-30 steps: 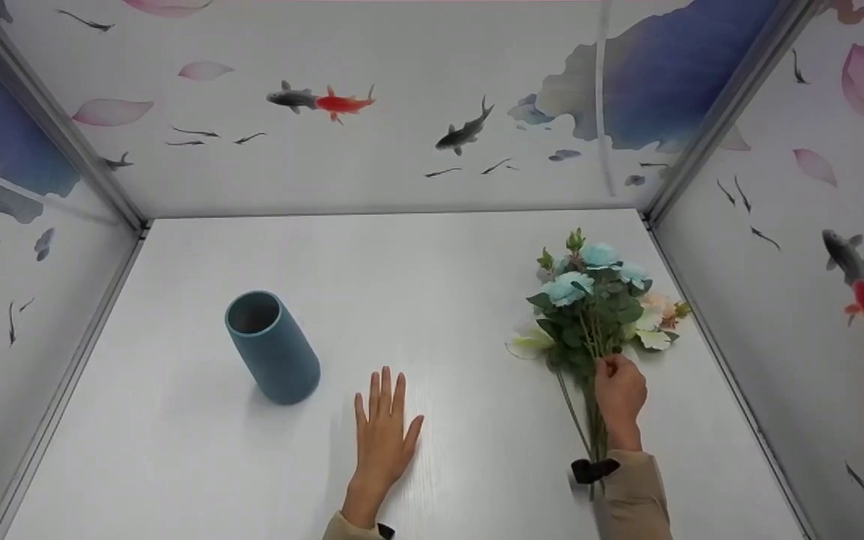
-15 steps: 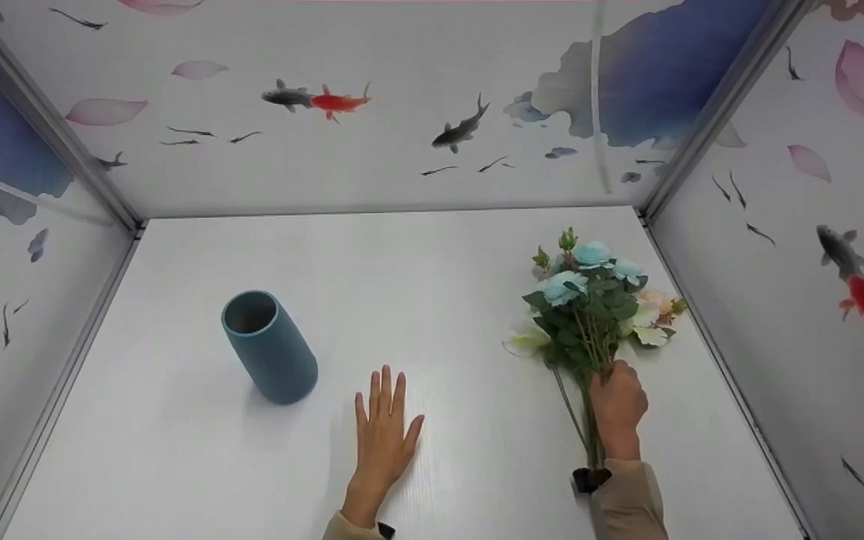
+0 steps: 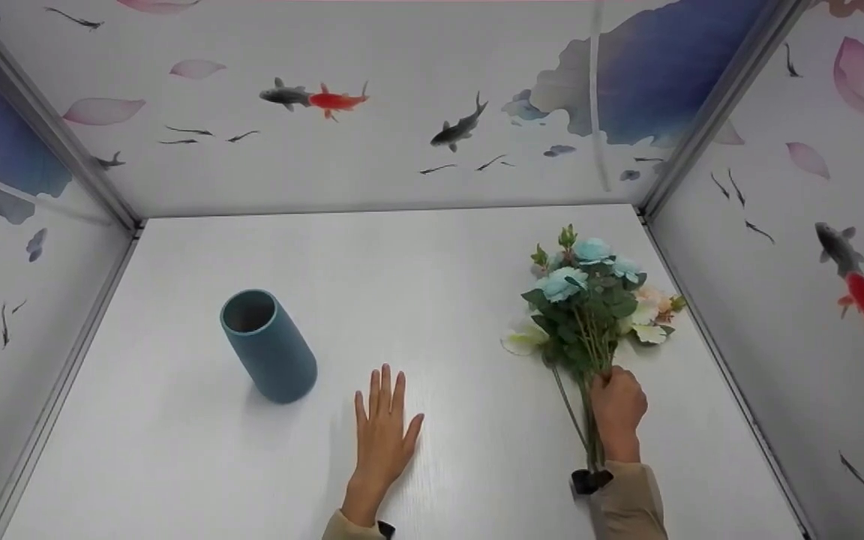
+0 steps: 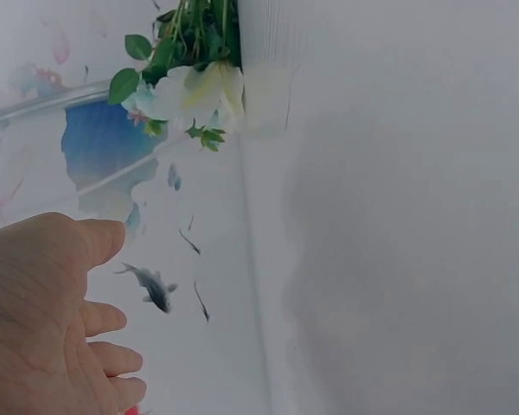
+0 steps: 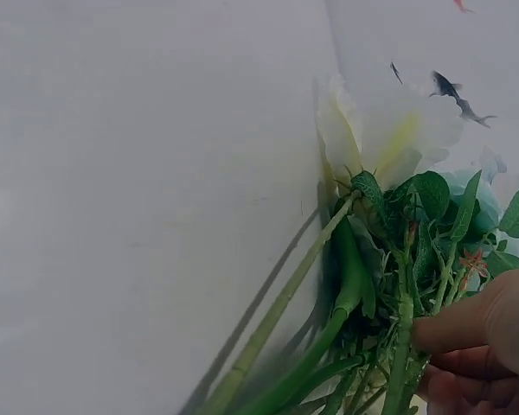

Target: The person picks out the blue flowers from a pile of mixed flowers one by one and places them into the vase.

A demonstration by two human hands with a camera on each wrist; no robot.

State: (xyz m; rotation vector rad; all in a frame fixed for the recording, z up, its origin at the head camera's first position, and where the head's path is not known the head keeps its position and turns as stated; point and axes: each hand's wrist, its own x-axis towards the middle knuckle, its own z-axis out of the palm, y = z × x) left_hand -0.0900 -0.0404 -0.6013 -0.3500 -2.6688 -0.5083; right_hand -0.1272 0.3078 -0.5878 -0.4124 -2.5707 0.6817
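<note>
A bouquet of flowers [image 3: 586,300] with light blue, white and peach blooms lies on the right of the table, its stems towards the person. My right hand [image 3: 619,403] grips some of these stems below the leaves. In the right wrist view, the thumb and curled fingers [image 5: 454,328] hold a green stem [image 5: 402,341], while one thinner stem [image 5: 281,303] runs outside the grasp. My left hand [image 3: 385,436] rests flat on the table with its fingers spread, holding nothing. Left of it a blue-teal vase [image 3: 274,352] stands upright, its mouth visible.
The white table [image 3: 402,285] is bounded by printed panels [image 3: 372,165] at the back and both sides, with metal strips along the corners. A black wrist strap [image 3: 589,480] sits at the right cuff, beside the lower stems.
My right hand has slid slightly down the stems, and its fingers have gone from pinching to closing round them. The left hand and the vase have stayed put.
</note>
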